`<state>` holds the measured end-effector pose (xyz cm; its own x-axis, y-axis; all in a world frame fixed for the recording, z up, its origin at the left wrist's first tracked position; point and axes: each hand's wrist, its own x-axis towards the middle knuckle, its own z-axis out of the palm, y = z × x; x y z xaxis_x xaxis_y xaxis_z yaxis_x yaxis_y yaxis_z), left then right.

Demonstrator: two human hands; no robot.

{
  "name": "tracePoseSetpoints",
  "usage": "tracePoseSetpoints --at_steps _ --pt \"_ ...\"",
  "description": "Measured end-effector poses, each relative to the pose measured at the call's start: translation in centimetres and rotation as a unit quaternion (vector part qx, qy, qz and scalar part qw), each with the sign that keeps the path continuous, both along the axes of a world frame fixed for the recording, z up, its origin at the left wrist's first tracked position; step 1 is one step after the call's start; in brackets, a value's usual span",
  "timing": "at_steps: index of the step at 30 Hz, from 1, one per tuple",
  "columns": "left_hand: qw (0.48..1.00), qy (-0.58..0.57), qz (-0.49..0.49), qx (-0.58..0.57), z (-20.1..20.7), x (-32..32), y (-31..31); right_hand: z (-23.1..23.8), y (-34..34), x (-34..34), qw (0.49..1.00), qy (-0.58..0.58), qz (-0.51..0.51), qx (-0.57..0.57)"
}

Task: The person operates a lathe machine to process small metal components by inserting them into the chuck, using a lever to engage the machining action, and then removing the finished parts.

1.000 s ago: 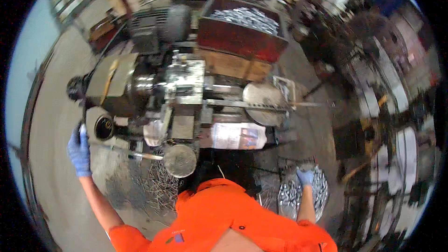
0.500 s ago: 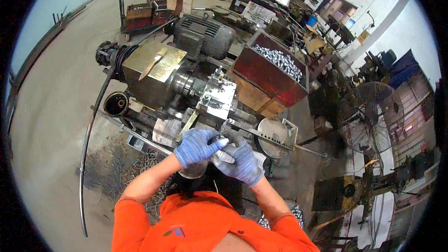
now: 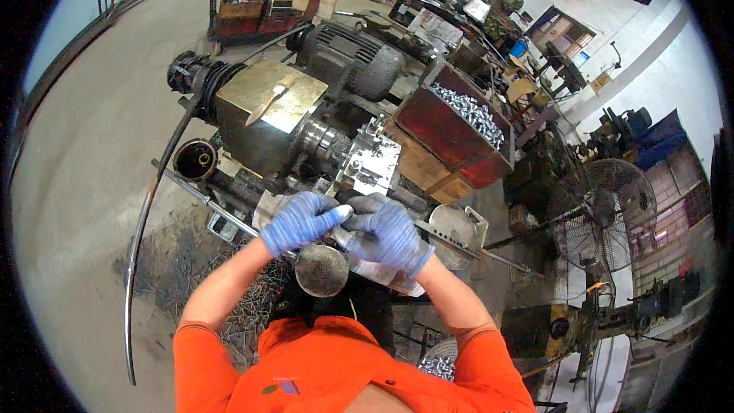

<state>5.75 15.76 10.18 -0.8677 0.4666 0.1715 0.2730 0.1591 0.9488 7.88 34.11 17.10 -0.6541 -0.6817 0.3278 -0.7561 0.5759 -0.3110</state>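
Note:
My left hand [image 3: 300, 223] and my right hand [image 3: 390, 235], both in blue-grey knit gloves, meet in front of a lathe-like machine. Their fingers are curled and pressed together, the left thumb reaching across to the right fingers. Whatever lies between them is hidden by the gloves. Just beyond the hands stands the bright metal tool block [image 3: 371, 159], beside the round chuck [image 3: 321, 140]. Below the left hand a round grey disc [image 3: 321, 270] shows. A pale sheet [image 3: 390, 275] lies under the right hand.
A dark red crate [image 3: 447, 138] of small metal pieces stands behind the block. A brush [image 3: 267, 104] rests on the brass-coloured cover [image 3: 294, 107]. A motor [image 3: 350, 60] sits behind. Metal shavings [image 3: 237, 298] cover the floor at left; a bar [image 3: 489, 248] juts right toward a fan [image 3: 604, 214].
Both hands have turned inward and closed nearer together; the small metal piece seen between them earlier is now hidden. The left hand has shifted left, uncovering more of the grey disc. The view has tilted slightly.

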Motion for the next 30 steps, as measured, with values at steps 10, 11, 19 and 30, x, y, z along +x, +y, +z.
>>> tracePoseSetpoints --at_steps 10,11,19,30 --pt "0.956 -0.027 0.283 -0.073 3.2 2.6 -17.8 -2.6 -3.1 -10.9 0.951 -0.047 -0.189 0.241" --pt "0.945 -0.030 0.317 -0.069 2.5 3.3 -20.0 -4.3 -3.2 -12.4 0.948 -0.031 -0.201 0.243" --pt "0.884 -0.055 0.462 -0.040 -2.1 7.9 -29.0 -6.1 -2.6 -15.1 0.954 -0.079 -0.204 0.206" --pt "0.712 0.004 0.495 -0.498 -2.8 13.3 -29.8 -5.7 -3.4 -16.0 0.959 -0.083 -0.163 0.215"
